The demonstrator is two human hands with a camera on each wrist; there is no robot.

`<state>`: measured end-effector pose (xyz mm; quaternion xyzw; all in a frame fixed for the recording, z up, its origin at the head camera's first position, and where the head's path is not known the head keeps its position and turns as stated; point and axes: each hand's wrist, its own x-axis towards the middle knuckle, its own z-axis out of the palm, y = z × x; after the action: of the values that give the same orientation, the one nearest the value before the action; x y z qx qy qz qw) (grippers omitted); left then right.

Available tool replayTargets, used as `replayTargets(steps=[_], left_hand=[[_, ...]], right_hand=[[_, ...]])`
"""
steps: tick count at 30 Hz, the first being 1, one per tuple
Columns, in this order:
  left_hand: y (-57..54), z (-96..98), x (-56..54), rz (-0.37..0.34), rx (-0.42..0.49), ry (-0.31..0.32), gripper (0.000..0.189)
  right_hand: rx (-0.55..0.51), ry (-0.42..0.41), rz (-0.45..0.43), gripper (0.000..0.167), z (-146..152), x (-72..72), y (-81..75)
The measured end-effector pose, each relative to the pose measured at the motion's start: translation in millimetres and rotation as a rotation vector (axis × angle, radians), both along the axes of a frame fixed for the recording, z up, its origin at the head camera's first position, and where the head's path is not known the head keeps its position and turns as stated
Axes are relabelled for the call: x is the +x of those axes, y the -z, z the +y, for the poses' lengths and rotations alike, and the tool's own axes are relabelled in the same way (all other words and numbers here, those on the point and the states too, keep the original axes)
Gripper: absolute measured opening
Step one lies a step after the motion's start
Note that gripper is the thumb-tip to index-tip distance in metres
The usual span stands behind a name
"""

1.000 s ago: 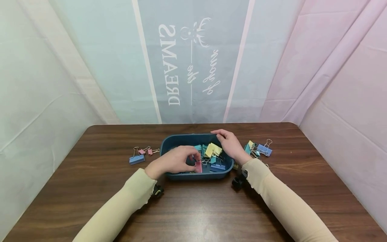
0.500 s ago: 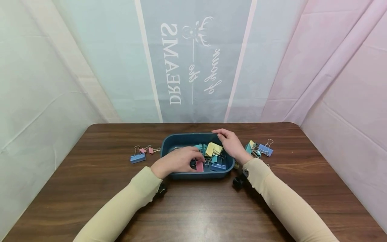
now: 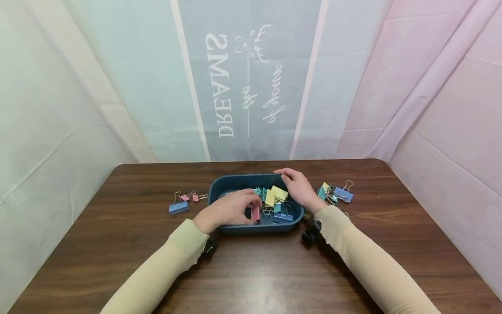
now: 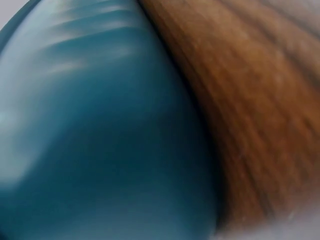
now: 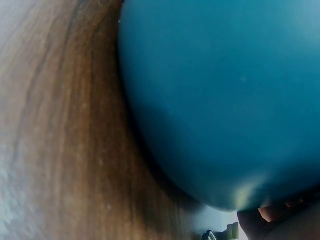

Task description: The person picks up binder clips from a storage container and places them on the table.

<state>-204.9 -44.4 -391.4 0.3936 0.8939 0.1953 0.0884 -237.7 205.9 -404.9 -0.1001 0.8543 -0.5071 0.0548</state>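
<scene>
A dark blue plastic bin [image 3: 251, 229] stands on the wooden table with several colored binder clips in it. My left hand [image 3: 231, 208] reaches inside and pinches a pink binder clip [image 3: 255, 213] between thumb and fingers, near the front wall. Beside it lie yellow binder clips [image 3: 279, 193] and a blue binder clip [image 3: 282, 217]. My right hand [image 3: 300, 188] grips the bin's back right rim, thumb on the inner side. The left wrist view holds only the bin's outer wall [image 4: 115, 125] and table. In the right wrist view, the bin's wall [image 5: 225, 100] hides most of that hand.
Left of the bin, a blue binder clip [image 3: 178, 208] and small pink binder clips [image 3: 195, 198] lie on the table [image 3: 251, 270]. To the right is a loose group with another blue binder clip [image 3: 343, 194] and teal ones. A fabric curtain [image 3: 251, 87] hangs behind the table.
The pink binder clip in my left hand has tilted up, and its dark underside now shows. That hand shifted slightly right, then back a little. My right hand stays on the rim.
</scene>
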Motion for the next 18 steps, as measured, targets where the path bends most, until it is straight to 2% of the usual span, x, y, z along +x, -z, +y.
replayTargets(steps=[9,18], left_hand=[[-9.1,-11.5,1.1,-0.019,0.137,-0.037,0.043],[-39.3,-42.7,2.1,0.028,0.223,-0.113,0.042]], right_hand=[[0.002,0.003,-0.003,0.035,-0.8,0.9,0.3],[-0.003,-0.003,0.0,0.037,-0.1,0.0,-0.1]])
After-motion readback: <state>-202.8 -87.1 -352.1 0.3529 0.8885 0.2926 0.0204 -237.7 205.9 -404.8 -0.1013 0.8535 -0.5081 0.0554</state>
